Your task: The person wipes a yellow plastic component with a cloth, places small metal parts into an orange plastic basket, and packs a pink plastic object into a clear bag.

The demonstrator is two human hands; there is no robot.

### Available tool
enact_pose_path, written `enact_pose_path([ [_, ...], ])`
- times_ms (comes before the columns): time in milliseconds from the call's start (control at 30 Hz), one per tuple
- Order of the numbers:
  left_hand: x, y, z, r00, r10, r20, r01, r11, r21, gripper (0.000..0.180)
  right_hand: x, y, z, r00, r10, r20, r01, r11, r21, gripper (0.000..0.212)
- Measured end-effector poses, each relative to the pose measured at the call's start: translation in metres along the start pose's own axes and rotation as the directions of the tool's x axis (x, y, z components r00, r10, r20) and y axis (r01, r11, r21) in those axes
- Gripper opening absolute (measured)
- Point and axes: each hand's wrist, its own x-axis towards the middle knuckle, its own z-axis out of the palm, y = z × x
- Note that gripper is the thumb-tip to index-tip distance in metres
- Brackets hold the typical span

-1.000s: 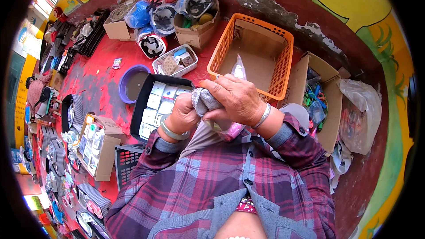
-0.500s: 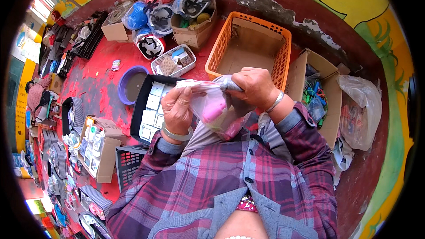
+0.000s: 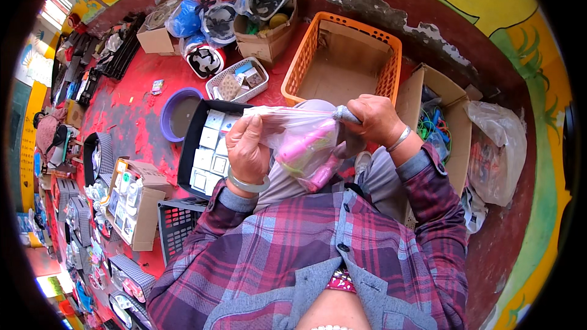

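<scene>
A clear plastic bag (image 3: 287, 140) hangs between my two hands in front of my lap, its top edge stretched sideways. Pink items (image 3: 306, 145) show through its film; their exact kind is hard to make out. My left hand (image 3: 247, 150) pinches one side of the bag's mouth between thumb and fingers. On the other side, my right hand (image 3: 376, 120) is closed round the gathered end of the bag, where a greyish twisted bit pokes out by the thumb. A band circles each wrist.
Ahead stands an orange crate (image 3: 342, 67) lined with cardboard. Left are a black tray (image 3: 194, 140) of white boxes, a purple basin (image 3: 177, 116) and a white basket (image 3: 238, 85). A cardboard box (image 3: 458, 146) with coloured cords and a plastic sack (image 3: 498, 153) sit right. Bagged helmets (image 3: 220, 21) lie far left.
My right hand has shifted slightly right, pulling the bag's mouth wider and tauter. The pink items show more fully inside it. My left hand still grips its side.
</scene>
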Motion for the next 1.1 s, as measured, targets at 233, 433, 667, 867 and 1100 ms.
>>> enact_pose_path([
  [233, 0.001, -0.012, 0.001, 0.994, -0.099, -0.053, 0.095, 0.993, -0.063, 0.02, -0.022, 0.021, 0.01, 0.995, 0.099, 0.029, -0.099, 0.995, 0.003, 0.017],
  [433, 0.013, -0.001, -0.008, 0.987, -0.021, -0.158, 0.005, 0.995, -0.103, 0.023, -0.054, 0.066, 0.013, 0.919, 0.37, 0.137, -0.363, 0.929, -0.07, 0.013],
  [667, 0.022, 0.014, -0.015, 0.985, -0.139, -0.107, 0.111, 0.966, -0.233, 0.032, -0.056, 0.084, -0.033, 0.728, 0.671, 0.138, -0.442, 0.306, 0.843, 0.036],
  [867, 0.023, 0.02, 0.008, 0.974, -0.223, -0.029, 0.202, 0.925, -0.323, 0.039, 0.008, 0.006, -0.052, 0.729, 0.667, -0.152, -0.035, 0.259, 0.965, 0.028],
  [1100, -0.001, 0.009, 0.031, 0.957, -0.257, 0.133, 0.289, 0.848, -0.445, 0.047, 0.06, -0.105, 0.02, 0.975, 0.018, -0.22, 0.083, 0.892, 0.444, 0.068],
])
